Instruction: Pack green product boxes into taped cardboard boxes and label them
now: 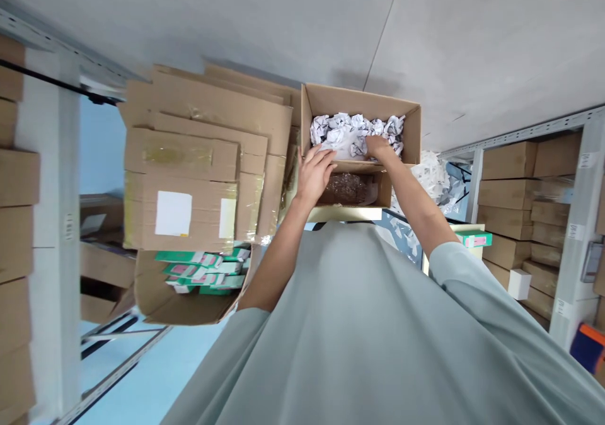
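An uncovered cardboard box (368,100) stands in front of me against the wall, with crumpled white paper (343,124) inside. My right hand (377,147) reaches down into the box; its fingers are hidden among the paper, so their grip does not show. At the box's near left corner rests my left hand (314,171), fingers stretched and spread across the near edge, holding nothing. Just below it, on my side, is a smaller cardboard box (385,188) with shiny clear plastic wrap (347,187) in it.
Flattened cardboard sheets (189,154) lean to the left, above a carton (189,308) of green-and-white small boxes (203,272). More crumpled paper (430,176) lies to the right. Racks with stacked brown boxes (505,188) flank both sides. A green box (476,239) sits near my right elbow.
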A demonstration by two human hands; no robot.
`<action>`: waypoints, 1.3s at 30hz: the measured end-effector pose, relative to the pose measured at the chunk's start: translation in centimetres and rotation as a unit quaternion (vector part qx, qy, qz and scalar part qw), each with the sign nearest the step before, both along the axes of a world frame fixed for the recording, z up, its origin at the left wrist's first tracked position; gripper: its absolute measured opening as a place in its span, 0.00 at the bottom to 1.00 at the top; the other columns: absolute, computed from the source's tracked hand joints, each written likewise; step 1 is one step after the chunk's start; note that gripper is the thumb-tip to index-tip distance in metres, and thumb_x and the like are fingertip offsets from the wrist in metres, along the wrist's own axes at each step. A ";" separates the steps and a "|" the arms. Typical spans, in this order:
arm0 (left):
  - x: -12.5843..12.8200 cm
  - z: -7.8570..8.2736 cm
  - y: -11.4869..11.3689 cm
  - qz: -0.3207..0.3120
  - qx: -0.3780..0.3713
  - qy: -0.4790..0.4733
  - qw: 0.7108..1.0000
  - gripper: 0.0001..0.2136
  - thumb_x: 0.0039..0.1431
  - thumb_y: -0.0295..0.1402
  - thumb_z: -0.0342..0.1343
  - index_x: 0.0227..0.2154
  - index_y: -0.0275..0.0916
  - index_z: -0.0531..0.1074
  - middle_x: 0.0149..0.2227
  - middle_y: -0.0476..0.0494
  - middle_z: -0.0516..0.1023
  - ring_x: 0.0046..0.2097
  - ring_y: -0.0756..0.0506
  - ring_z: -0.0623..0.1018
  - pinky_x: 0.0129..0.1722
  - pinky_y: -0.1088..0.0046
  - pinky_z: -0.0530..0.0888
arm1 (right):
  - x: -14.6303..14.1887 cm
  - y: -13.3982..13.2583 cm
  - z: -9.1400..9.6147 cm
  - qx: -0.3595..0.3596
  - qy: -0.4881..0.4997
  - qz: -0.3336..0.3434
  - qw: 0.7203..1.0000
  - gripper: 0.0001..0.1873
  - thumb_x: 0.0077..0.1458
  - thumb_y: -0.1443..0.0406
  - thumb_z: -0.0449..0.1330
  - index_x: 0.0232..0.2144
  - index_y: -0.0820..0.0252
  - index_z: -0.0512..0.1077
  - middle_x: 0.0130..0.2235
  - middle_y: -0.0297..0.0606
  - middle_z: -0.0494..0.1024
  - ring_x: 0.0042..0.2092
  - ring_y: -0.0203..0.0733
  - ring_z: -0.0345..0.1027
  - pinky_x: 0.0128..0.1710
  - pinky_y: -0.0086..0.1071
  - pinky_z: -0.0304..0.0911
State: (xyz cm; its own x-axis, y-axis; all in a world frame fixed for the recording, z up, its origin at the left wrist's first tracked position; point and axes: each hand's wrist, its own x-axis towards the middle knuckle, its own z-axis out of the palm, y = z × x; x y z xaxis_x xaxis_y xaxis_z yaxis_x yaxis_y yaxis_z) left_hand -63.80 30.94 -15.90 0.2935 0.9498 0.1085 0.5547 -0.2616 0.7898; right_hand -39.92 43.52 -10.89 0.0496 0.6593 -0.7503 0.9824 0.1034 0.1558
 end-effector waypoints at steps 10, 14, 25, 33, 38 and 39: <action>0.1 0.4 0.1 0.005 0.016 0.009 1.000 0.21 0.81 0.43 0.52 0.66 0.41 0.80 0.66 0.34 0.83 0.76 0.32 0.71 0.80 0.46 0.66 | 3.1 -6.4 9.6 0.235 0.130 -0.019 0.963 0.35 0.71 0.65 0.67 0.76 0.59 0.67 0.65 0.57 0.82 0.63 0.63 0.81 0.65 0.55 0.74; 0.1 0.3 0.2 0.004 0.010 0.005 1.000 0.21 0.81 0.44 0.52 0.66 0.42 0.80 0.67 0.36 0.82 0.77 0.33 0.70 0.80 0.47 0.65 | 3.9 -12.5 13.1 0.260 0.272 -0.051 0.925 0.35 0.72 0.61 0.66 0.76 0.55 0.67 0.64 0.49 0.83 0.55 0.56 0.84 0.61 0.51 0.77; 0.0 0.8 0.1 0.000 0.005 0.018 1.000 0.22 0.81 0.44 0.51 0.66 0.42 0.79 0.67 0.35 0.82 0.77 0.33 0.69 0.80 0.47 0.65 | 1.0 -18.6 7.9 0.146 0.280 -0.099 0.944 0.31 0.70 0.65 0.68 0.73 0.57 0.72 0.67 0.51 0.80 0.63 0.57 0.80 0.64 0.44 0.74; -0.1 0.3 0.1 -0.003 -0.011 0.012 1.000 0.22 0.79 0.46 0.53 0.67 0.43 0.78 0.69 0.35 0.80 0.78 0.32 0.68 0.81 0.43 0.60 | 2.5 -19.3 9.3 0.253 0.221 -0.186 0.923 0.17 0.74 0.61 0.62 0.60 0.60 0.78 0.58 0.51 0.85 0.57 0.56 0.81 0.60 0.45 0.73; -0.5 1.5 -0.2 0.028 0.014 0.005 0.999 0.26 0.76 0.51 0.59 0.70 0.48 0.76 0.77 0.35 0.71 0.82 0.29 0.62 0.84 0.38 0.48 | 3.7 -21.5 8.4 0.281 0.136 -0.260 0.914 0.22 0.72 0.56 0.66 0.60 0.64 0.75 0.58 0.56 0.84 0.57 0.60 0.80 0.56 0.46 0.73; -0.8 2.1 -0.6 0.041 0.021 -0.001 0.999 0.27 0.75 0.53 0.59 0.71 0.48 0.74 0.78 0.35 0.70 0.83 0.29 0.60 0.84 0.37 0.47 | 3.8 -22.1 8.2 0.275 0.135 -0.267 0.914 0.21 0.72 0.57 0.66 0.60 0.64 0.75 0.57 0.55 0.85 0.57 0.60 0.81 0.56 0.45 0.73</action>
State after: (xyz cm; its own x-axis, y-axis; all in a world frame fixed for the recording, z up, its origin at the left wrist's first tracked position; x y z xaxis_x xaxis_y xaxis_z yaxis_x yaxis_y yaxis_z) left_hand -64.56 30.34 -13.83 0.2154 0.9650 0.1496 0.5743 -0.2491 0.7798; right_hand -36.10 21.41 -2.72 0.3360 0.8760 -0.3461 0.8799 -0.4230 -0.2164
